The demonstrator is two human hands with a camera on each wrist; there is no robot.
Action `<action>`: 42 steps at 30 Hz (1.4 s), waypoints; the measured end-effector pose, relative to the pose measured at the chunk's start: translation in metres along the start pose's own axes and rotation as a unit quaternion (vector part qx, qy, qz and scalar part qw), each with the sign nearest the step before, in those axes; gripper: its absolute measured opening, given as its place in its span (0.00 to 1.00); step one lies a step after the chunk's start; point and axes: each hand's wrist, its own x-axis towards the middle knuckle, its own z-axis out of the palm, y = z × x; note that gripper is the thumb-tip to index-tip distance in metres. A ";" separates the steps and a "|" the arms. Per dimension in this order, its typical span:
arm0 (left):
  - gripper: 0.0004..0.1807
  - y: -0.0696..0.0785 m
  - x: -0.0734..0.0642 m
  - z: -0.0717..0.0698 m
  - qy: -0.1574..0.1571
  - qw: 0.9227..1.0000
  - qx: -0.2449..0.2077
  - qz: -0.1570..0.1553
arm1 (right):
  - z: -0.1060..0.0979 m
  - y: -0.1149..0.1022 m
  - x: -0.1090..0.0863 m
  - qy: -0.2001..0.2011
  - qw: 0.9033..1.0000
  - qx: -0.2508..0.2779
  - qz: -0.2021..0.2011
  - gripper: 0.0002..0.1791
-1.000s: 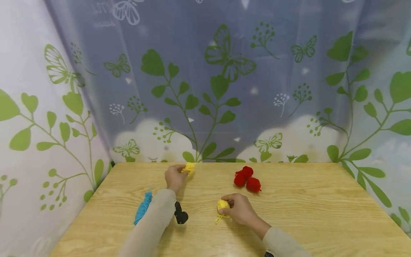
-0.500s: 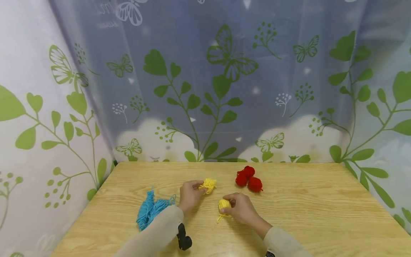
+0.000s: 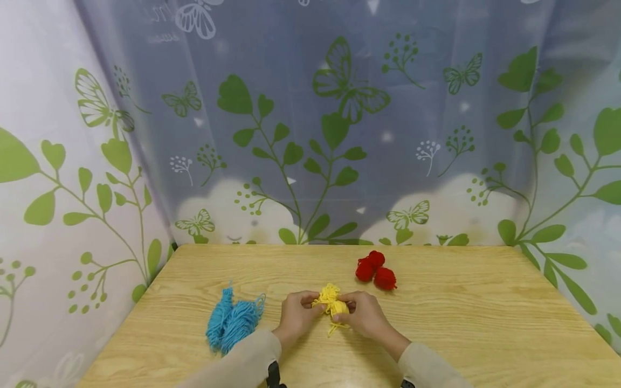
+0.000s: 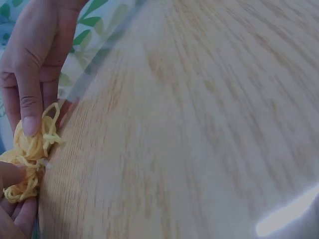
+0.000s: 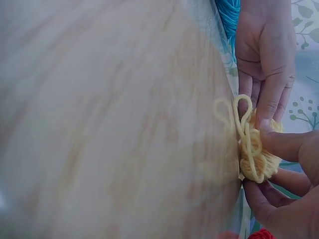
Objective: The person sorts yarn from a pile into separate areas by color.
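Note:
Two small bundles of yellow yarn meet near the middle of the table in the head view. My left hand (image 3: 297, 317) pinches the looser, loopy yellow yarn bundle (image 3: 329, 291) between thumb and fingers. Against its right side sits a rounder yellow yarn ball (image 3: 340, 307), which my right hand (image 3: 367, 318) grips from the right. A short yellow tail hangs below it. In the right wrist view, the yellow yarn (image 5: 259, 162) shows loose loops, with both thumbs pressed on it. Where one yellow bundle ends and the other begins is hard to tell there.
Two blue yarn hanks (image 3: 234, 320) lie side by side left of my left forearm. Several red yarn balls (image 3: 385, 278) cluster beyond my right hand. The wooden table (image 3: 466, 302) ends at a printed curtain (image 3: 271, 178) along the back.
My left hand has moved right and nearer with its yellow bundle, up against the yellow ball. My right hand has stayed nearly still. The second blue hank has come into view.

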 end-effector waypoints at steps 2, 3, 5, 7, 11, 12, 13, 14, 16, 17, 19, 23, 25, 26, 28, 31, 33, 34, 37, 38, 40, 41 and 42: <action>0.15 0.000 -0.002 0.000 -0.004 1.000 0.012 0.016 | 0.000 0.000 0.000 -0.001 1.000 0.002 0.000 0.25; 0.15 0.000 -0.003 -0.001 -0.004 1.000 0.016 0.024 | 0.000 -0.001 0.000 -0.001 1.000 0.002 0.000 0.25; 0.15 0.000 -0.003 -0.001 -0.007 0.999 0.023 0.035 | 0.000 -0.001 0.000 -0.003 1.000 0.005 0.005 0.25; 0.15 0.001 -0.004 -0.002 -0.011 0.999 0.030 0.043 | 0.000 -0.002 -0.001 -0.005 1.000 0.007 0.007 0.25; 0.16 0.003 -0.004 -0.001 -0.022 0.998 0.040 0.051 | -0.002 -0.004 -0.003 -0.006 1.000 0.012 0.009 0.25; 0.16 0.003 -0.004 -0.001 -0.024 0.997 0.041 0.053 | -0.002 -0.004 -0.003 -0.005 1.000 0.013 0.009 0.25; 0.17 0.003 -0.004 -0.001 -0.025 0.997 0.041 0.056 | -0.002 -0.004 -0.003 -0.004 1.000 0.013 0.008 0.25; 0.17 0.003 -0.004 -0.001 -0.027 0.997 0.041 0.057 | -0.001 -0.004 -0.003 -0.003 1.000 0.012 0.007 0.25; 0.18 0.002 -0.003 -0.001 -0.026 0.997 0.042 0.061 | -0.001 -0.003 -0.002 -0.003 1.000 0.010 0.002 0.26; 0.18 0.002 -0.003 -0.001 -0.026 0.997 0.043 0.061 | -0.001 -0.003 -0.002 -0.003 1.000 0.010 0.001 0.25; 0.18 0.001 -0.003 -0.001 -0.027 0.996 0.046 0.067 | -0.001 -0.002 -0.002 -0.003 1.000 0.008 -0.001 0.26; 0.17 0.003 -0.004 -0.001 -0.036 0.994 0.060 0.087 | -0.001 -0.001 -0.002 -0.005 1.000 0.012 0.000 0.26; 0.16 0.004 -0.004 -0.001 -0.041 0.992 0.065 0.099 | -0.001 -0.002 -0.003 -0.004 1.000 0.013 -0.001 0.26; 0.16 0.005 -0.004 -0.002 -0.044 0.991 0.068 0.104 | -0.001 -0.002 -0.003 -0.003 1.000 0.014 -0.002 0.26; 0.16 0.007 -0.004 -0.002 -0.047 0.990 0.073 0.109 | -0.001 -0.002 -0.004 -0.002 1.000 0.015 -0.003 0.26; 0.17 0.007 -0.004 -0.004 -0.053 0.988 0.084 0.114 | -0.001 -0.003 -0.005 -0.001 1.000 0.020 0.000 0.26; 0.18 0.007 -0.004 -0.005 -0.058 0.987 0.092 0.116 | -0.002 -0.004 -0.005 -0.003 1.000 0.023 0.002 0.27; 0.19 0.007 -0.004 -0.006 -0.062 0.987 0.095 0.117 | -0.002 -0.004 -0.005 -0.003 1.000 0.025 0.004 0.27; 0.20 0.008 -0.004 -0.009 -0.073 0.985 0.104 0.119 | -0.002 -0.005 -0.005 -0.002 1.000 0.028 0.009 0.27; 0.20 0.008 -0.003 -0.010 -0.077 0.984 0.106 0.120 | -0.003 -0.005 -0.005 -0.001 1.000 0.028 0.012 0.28; 0.21 0.008 -0.003 -0.012 -0.084 0.982 0.115 0.122 | -0.004 -0.006 -0.006 0.001 1.000 0.026 0.017 0.27; 0.21 0.009 -0.003 -0.013 -0.086 0.981 0.122 0.123 | -0.004 -0.006 -0.006 0.003 1.000 0.025 0.019 0.27; 0.21 0.009 -0.002 -0.014 -0.089 0.980 0.128 0.124 | -0.006 -0.007 -0.006 0.006 0.999 0.023 0.023 0.27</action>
